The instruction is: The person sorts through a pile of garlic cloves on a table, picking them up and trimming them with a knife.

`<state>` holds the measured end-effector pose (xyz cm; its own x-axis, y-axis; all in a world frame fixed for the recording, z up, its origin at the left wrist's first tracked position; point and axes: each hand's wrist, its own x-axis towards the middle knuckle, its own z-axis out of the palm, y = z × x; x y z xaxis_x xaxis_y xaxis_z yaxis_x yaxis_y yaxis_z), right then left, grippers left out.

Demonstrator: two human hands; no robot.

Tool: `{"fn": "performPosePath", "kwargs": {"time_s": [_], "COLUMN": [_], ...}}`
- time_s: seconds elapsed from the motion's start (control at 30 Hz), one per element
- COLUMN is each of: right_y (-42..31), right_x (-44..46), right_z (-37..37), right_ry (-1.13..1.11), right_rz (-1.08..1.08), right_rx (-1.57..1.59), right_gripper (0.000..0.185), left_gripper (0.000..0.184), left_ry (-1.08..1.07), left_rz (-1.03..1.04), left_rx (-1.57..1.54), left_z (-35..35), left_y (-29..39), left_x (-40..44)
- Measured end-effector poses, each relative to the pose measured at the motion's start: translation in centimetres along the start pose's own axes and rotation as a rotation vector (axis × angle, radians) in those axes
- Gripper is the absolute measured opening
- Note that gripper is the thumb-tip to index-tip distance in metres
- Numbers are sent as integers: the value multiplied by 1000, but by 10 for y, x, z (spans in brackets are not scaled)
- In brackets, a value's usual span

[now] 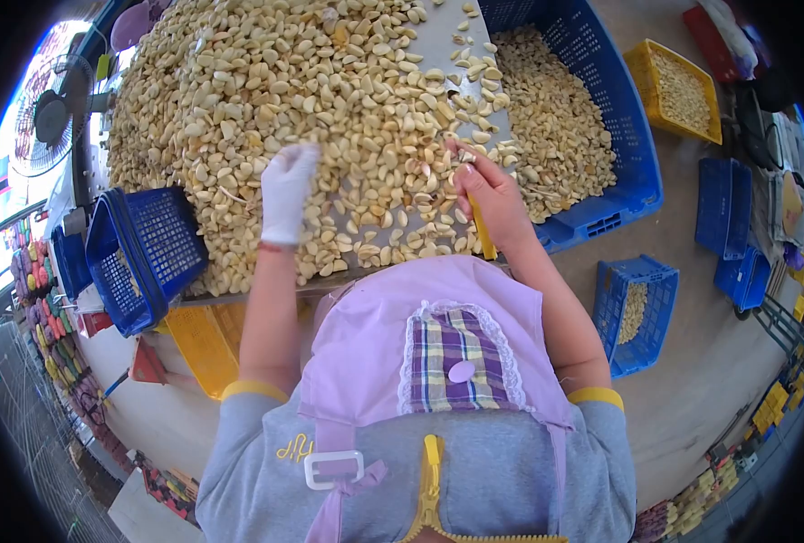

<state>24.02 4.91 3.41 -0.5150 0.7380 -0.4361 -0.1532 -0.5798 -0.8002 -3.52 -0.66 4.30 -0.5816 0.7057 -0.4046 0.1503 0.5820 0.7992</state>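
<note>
A big heap of pale peeled garlic cloves (266, 81) covers the metal work table (438, 45) in front of me. My left hand (284, 197), in a white glove, is over the near part of the heap; its fingertips are smeared by motion, so their grip is unclear. My bare right hand (497, 199) is closed round a slim tool with a yellow handle (483, 231), whose end sticks out below the palm. Its working end is hard to make out. Thumb and forefinger come together near scattered cloves at the table's right side.
A large blue crate (633, 136) of cloves adjoins the table on the right. Blue baskets (130, 258) stand at the left edge, above a yellow crate (207, 348). On the floor are a smaller blue crate (642, 312) and a yellow crate of cloves (642, 77). A fan (53, 118) stands far left.
</note>
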Motion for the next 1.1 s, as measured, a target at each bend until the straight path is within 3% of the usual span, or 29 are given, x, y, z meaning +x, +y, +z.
{"fn": "performPosePath", "kwargs": {"time_s": [0.1,0.13,0.37,0.5,0.57,0.67,0.73,0.93,1.03,1.1], "right_y": [3,6,12,7,9,9,-5,-5,5,12], "right_x": [4,4,2,-1,0,0,-7,-7,-3,1], "right_z": [2,2,5,6,12,21,22,20,20,16], "right_ry": [-8,-16,-59,-159,-200,-237,-298,-300,-279,-211], "right_rz": [1,13,5,-49,-227,-366,-210,-129,-216,-178], "right_rx": [-8,-21,-169,-433,-475,-529,-536,-495,-411,-418], "right_gripper": [38,38,40,45,47,52,59,57,48,43], "left_gripper": [34,29,22,29,32,19,10,15,16,13], "left_ry": [-5,-4,-220,-457,-561,-576,-617,-586,-722,-1034], "left_rz": [336,302,-46,-36,-117,-135,-114,-144,-203,-211], "left_rx": [415,554,-160,-763,-892,-849,-874,-960,-1070,-1257], "left_z": [7,6,6,25,30,39,47,58,55,51], "left_y": [-54,-47,-44,-12,-6,-3,-8,-6,-11,-10], "left_x": [23,19,6,-25,-35,-48,-51,-56,-57,-64]}}
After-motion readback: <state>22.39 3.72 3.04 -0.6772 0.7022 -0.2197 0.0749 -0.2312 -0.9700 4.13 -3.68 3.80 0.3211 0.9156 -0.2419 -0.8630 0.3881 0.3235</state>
